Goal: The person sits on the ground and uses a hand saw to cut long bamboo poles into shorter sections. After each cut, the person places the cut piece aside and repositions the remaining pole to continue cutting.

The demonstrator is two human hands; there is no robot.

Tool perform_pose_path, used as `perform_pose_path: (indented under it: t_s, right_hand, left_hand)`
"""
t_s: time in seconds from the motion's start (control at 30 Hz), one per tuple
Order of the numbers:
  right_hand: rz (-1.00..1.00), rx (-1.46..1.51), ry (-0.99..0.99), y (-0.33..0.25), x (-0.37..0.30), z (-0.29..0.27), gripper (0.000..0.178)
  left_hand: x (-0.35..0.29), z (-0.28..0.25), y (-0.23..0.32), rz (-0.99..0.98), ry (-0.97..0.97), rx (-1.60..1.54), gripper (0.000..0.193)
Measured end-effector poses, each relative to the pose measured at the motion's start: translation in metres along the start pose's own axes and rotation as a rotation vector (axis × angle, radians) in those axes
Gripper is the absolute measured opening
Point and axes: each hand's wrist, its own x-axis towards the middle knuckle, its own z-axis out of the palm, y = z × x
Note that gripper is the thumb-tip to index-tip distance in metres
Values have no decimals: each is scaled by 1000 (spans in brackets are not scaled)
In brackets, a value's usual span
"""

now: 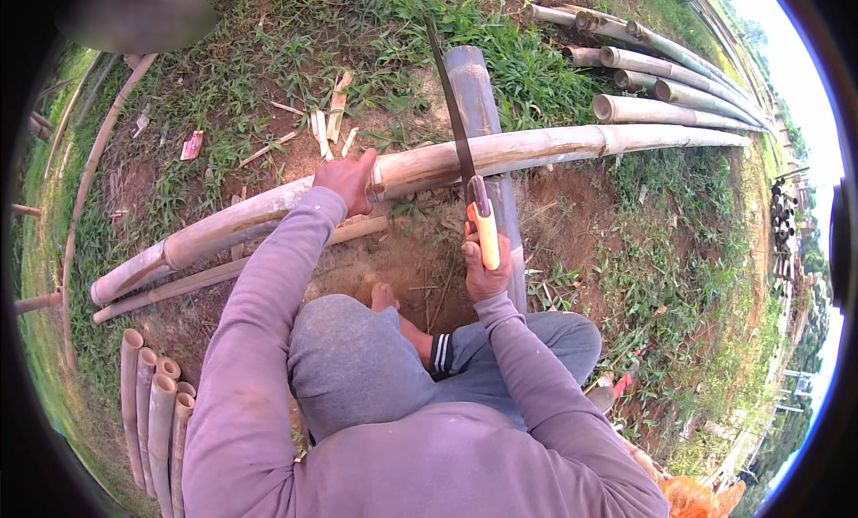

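A long, thick bamboo pole lies across in front of me, from the near left to the far right. My left hand grips it left of the middle, pressing down from above. In my right hand is a handsaw, held by its orange and pale yellow handle. Its long dark blade points away from me and crosses the pole; I cannot tell whether the teeth are in a cut. Under the pole, a greyish bamboo log lies crosswise as a support. My bare foot is close behind the pole.
A thinner bamboo pole lies along the near side. Short cut bamboo pieces are bundled at the lower left. Several long poles are stacked at the far right. Bamboo splinters litter the grass and soil. An orange bag sits lower right.
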Motion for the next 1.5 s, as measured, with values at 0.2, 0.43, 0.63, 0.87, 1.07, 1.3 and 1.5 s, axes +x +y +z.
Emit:
perform_pose_path:
  t_s: [0.2, 0.43, 0.63, 0.87, 1.07, 1.3, 1.5]
  right_hand:
    - [277, 12, -86, -82, 69, -25, 29]
    - [94, 4, 37, -60, 63, -8, 27]
    - [146, -175, 15, -124, 124, 0, 24]
    - [351, -82, -44, -166, -63, -122, 26]
    - [-10, -179, 46, -105, 37, -36, 16]
    - [310, -40, 17, -126, -13, -63, 19]
    - [327, 39, 72, -131, -77, -96, 19]
  left_hand:
    - [2, -1, -17, 57, -21, -139, 108]
    - [18, -15, -25, 105, -202, -236, 114]
    - [-12, 33, 2, 12, 323, -36, 99]
    - [-13, 36, -4, 9, 283, -51, 91]
    - [-7, 33, 8, 19, 256, -21, 91]
    - [-16, 23, -4, -41, 209, -16, 89]
    - [-9, 31, 1, -3, 252, -41, 87]
